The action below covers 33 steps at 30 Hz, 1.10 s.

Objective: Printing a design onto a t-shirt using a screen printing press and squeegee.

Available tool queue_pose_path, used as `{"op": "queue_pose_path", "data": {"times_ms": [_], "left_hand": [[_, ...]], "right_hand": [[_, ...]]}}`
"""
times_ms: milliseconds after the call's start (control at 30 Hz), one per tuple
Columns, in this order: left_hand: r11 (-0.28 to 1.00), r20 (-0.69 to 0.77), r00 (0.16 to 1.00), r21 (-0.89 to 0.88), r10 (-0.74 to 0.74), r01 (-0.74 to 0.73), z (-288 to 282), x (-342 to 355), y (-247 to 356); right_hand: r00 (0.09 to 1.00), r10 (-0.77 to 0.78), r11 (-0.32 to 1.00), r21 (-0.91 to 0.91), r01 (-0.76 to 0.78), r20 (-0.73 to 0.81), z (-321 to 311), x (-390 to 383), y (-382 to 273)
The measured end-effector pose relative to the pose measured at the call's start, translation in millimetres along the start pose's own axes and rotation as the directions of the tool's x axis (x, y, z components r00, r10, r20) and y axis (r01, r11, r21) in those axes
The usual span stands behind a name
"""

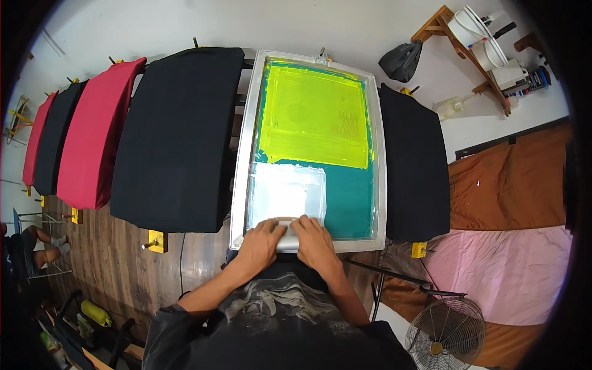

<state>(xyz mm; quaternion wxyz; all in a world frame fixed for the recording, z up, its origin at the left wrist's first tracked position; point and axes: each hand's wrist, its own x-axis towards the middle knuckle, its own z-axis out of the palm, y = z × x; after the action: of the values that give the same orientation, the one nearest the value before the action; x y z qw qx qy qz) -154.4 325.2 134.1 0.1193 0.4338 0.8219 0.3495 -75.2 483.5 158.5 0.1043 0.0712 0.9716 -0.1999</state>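
In front of me lies a silkscreen frame (pixel 380 185) with a pale metal rim and green mesh. A yellow-green rectangle (pixel 311 120) fills most of its far half. White ink (pixel 287 191) covers a patch at the near left of the mesh. My left hand (pixel 261 245) and my right hand (pixel 313 242) are closed side by side on a squeegee (pixel 287 240) at the near end of the screen, just below the white patch. Its blade edge is mostly hidden by my fingers.
Left of the screen stand platens with black cloth (pixel 176 142) and red cloth (pixel 102 135); another black-covered platen (pixel 414 166) is at the right. A fan (pixel 445 336) stands at the lower right, near brown and pink fabric (pixel 499 271). A wall shelf (pixel 459 49) holds a white bucket.
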Motion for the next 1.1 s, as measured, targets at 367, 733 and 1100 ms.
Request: {"op": "queue_pose_path", "data": {"times_ms": [367, 733, 1100], "left_hand": [[0.993, 0.082, 0.99, -0.009, -0.116, 0.117, -19.9, 112.4, -33.6], [0.995, 0.145, 0.986, -0.042, -0.086, 0.093, -8.7, 28.8, -5.8], [0.993, 0.02, 0.992, -0.009, -0.122, 0.122, -32.6, 114.7, -44.8]], "right_hand": [[0.996, 0.087, 0.995, 0.043, -0.088, 0.014, -45.0, 101.6, 41.5], [1.0, 0.0, 0.998, 0.07, 0.001, -0.014, -13.5, 19.4, 12.0], [0.999, 0.032, 0.999, 0.012, -0.032, -0.034, -47.2, 121.3, 31.0]]}}
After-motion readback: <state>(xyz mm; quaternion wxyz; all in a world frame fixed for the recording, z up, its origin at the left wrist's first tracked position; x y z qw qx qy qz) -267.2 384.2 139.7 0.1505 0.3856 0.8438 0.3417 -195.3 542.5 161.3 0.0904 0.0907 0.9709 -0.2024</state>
